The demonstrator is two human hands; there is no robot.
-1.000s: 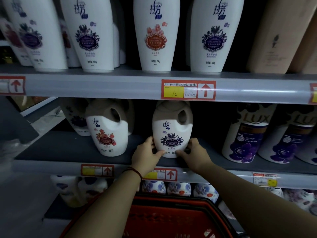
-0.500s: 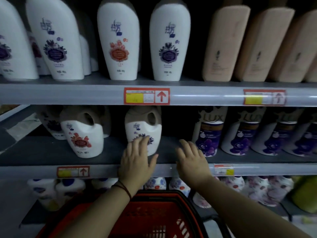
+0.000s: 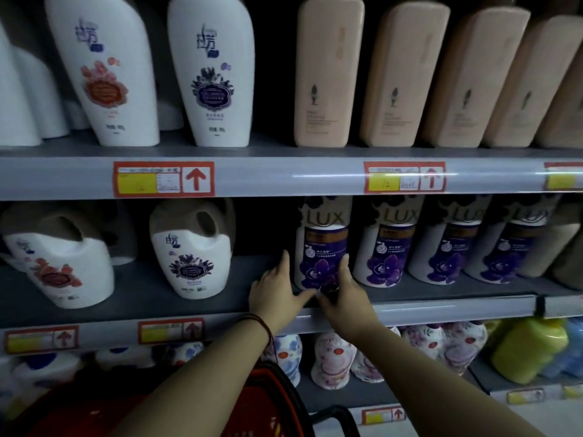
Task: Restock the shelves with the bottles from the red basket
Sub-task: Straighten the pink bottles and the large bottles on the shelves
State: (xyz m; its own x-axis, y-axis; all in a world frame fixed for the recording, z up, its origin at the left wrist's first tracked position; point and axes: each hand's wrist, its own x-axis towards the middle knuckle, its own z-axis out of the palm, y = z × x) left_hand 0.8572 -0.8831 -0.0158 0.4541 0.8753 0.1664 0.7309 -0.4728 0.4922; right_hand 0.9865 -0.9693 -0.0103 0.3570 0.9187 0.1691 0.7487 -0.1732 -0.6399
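Observation:
A purple-and-white LUX bottle (image 3: 321, 247) stands leftmost in a row of like bottles on the middle shelf (image 3: 142, 298). My left hand (image 3: 276, 291) lies against its left side with straight fingers, thumb reaching under its front base. My right hand (image 3: 342, 290) presses its right side the same way, and the two thumbs nearly meet. The white jug with a purple flower label (image 3: 192, 257) stands alone to the left. The red basket (image 3: 271, 402) sits low under my forearms, its contents hidden.
Tall white bottles (image 3: 211, 74) and beige bottles (image 3: 328, 74) fill the upper shelf. A red-flowered jug (image 3: 60, 266) stands at the middle shelf's left end. Floral refill pouches (image 3: 334, 357) and a yellow-green bottle (image 3: 527, 351) sit on the lower shelf.
Both hands left the purple-flower jug and moved right to the leftmost LUX bottle. The view shifted right along the shelves.

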